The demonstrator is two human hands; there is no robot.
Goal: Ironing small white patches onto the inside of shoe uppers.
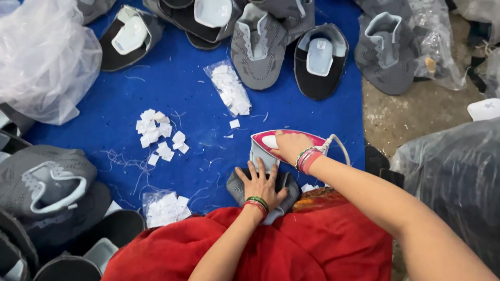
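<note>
Grey shoe upper flat on blue mat, right at front edge against red garment; partly hidden under hand and iron. Left hand spread open, palm pressing upper down, fingers fanned toward iron, not curled round anything. Right hand closed over handle of pink-and-white iron, soleplate down on upper's far end. Main risk: left fingertips just beside iron's edge, near touching; slight slide back toward body likely means burn. Second: iron held too long in one spot probably scorches or melts knit fabric. Third: white cord loops off iron's rear toward right arm; snag on wrist bangles could jerk iron off line. Red cloth touching upper's near edge, so overshoot may singe it. Further out: loose white paper tags scattered mid-mat plus two clear bags of tags, well apart from iron for now but light enough to drift in and stick. Thread scraps all over mat, same hazard. Piles of grey uppers and plastic-wrapped bundles around perimeter, crowding working room.
</note>
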